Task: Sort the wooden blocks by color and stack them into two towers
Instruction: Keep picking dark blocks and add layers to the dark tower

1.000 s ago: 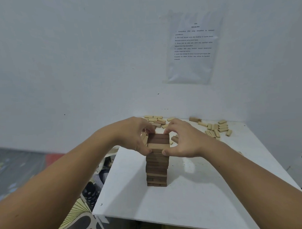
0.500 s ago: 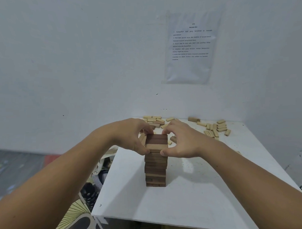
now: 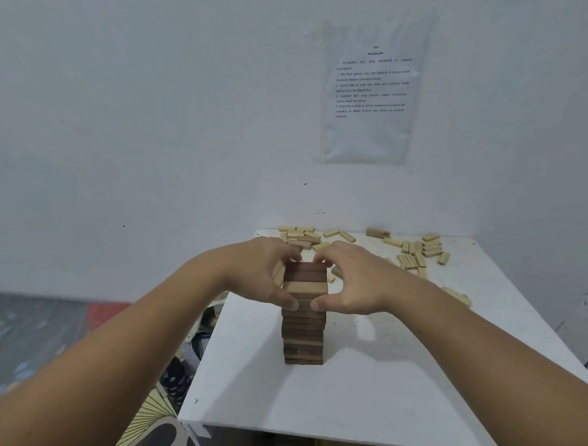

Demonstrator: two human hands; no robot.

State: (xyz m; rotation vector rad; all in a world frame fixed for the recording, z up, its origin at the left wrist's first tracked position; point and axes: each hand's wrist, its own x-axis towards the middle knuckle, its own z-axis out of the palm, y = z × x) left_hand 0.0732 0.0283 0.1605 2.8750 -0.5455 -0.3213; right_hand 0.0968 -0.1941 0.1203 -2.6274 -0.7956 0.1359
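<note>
A tower of dark brown wooden blocks (image 3: 303,336) stands in the middle of the white table (image 3: 374,380). My left hand (image 3: 264,274) and my right hand (image 3: 351,281) cup its top layers from either side. The fingers curl round the back of the top blocks (image 3: 304,279), and both thumbs press the front a little lower. Light-coloured blocks (image 3: 417,252) lie scattered at the far right of the table. More light blocks (image 3: 301,236) lie at the far middle, partly hidden behind my hands. A single darker block (image 3: 377,232) lies among them at the back.
The table sits in a corner between white walls, with a printed sheet (image 3: 371,90) taped above it. Left of the table, the floor shows patterned mats (image 3: 149,424) and a striped cloth (image 3: 197,349). One light block (image 3: 457,295) lies near the right edge.
Both hands stay on the tower's top; the thumbs have slid slightly lower down the front. The tower has not visibly moved.
</note>
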